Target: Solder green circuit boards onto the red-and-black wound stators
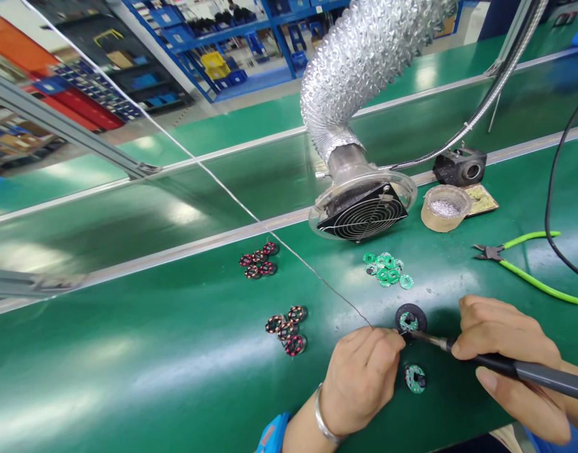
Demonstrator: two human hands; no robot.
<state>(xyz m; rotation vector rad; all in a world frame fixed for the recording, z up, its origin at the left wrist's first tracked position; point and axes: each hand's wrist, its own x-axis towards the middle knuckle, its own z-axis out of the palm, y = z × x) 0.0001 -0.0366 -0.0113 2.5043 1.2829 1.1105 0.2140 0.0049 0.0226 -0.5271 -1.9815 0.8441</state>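
Note:
My right hand is closed around a soldering iron, its tip touching or very near a small round green circuit board. That board sits on a black round holder. Pinched in the fingers of my left hand is a thin strand of solder wire, which runs up toward the upper left. Its end meets the iron tip at the board's lower edge. Just below lies a second round green board with a dark part on it.
Copper-wound rings lie in two groups to the left. Bare green boards are piled beyond the holder. A fume extractor hangs over the bench. Green-handled cutters, a tub and a sponge lie at right.

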